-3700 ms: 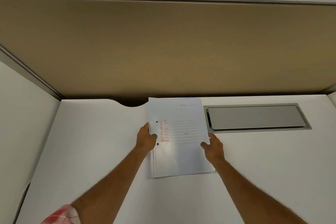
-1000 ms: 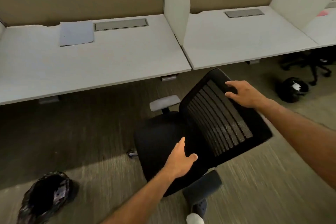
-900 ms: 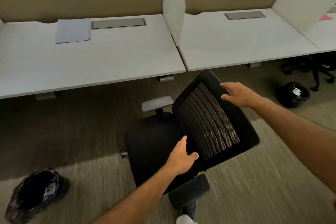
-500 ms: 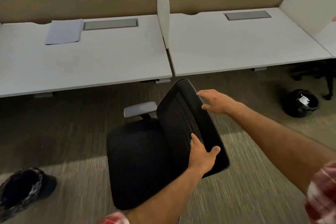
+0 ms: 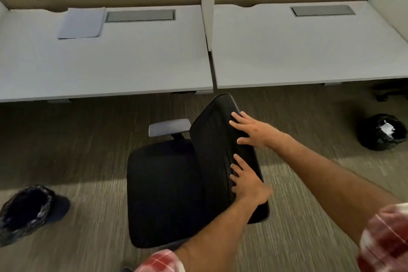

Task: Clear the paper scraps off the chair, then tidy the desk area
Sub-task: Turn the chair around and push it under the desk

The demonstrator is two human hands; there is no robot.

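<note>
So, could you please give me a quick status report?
Both hands, left and right, flat on chair back. Seat bare. Papers on desk. Nothing in the way.

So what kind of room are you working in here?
Most likely an open-plan office: white desks split by a divider panel, a black mesh-backed swivel chair, and lined bins on carpet.

an open-plan office: partitioned white desks [image 5: 106, 66], mesh swivel chair [image 5: 167, 194], carpet, lined bins [image 5: 24, 210]
</note>
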